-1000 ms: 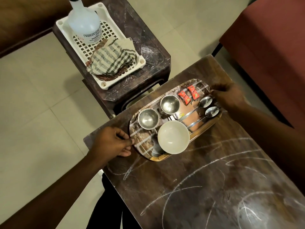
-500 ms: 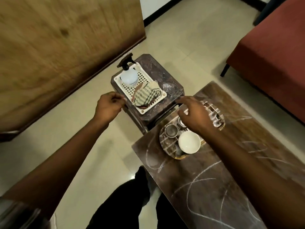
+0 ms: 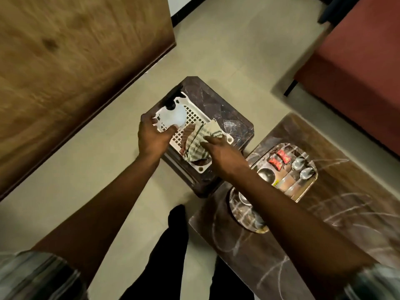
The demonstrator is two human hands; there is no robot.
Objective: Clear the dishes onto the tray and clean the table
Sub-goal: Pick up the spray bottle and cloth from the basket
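My left hand is closed around the base of a white spray bottle with a black nozzle, which stands in a white plastic basket. My right hand lies on the striped cloth in the same basket, fingers gripping its folds. The patterned tray sits on the brown table, holding steel cups, two spoons and two red sachets. My right forearm hides the near part of the tray. White scribble marks cover the tabletop.
The basket rests on a dark stool just left of the table. A wooden panel stands at the left and a red seat at the upper right. Tiled floor lies between them.
Both hands left the tray's ends and moved up-left to the basket. The left hand closed on the spray bottle and the right hand came down on the cloth.
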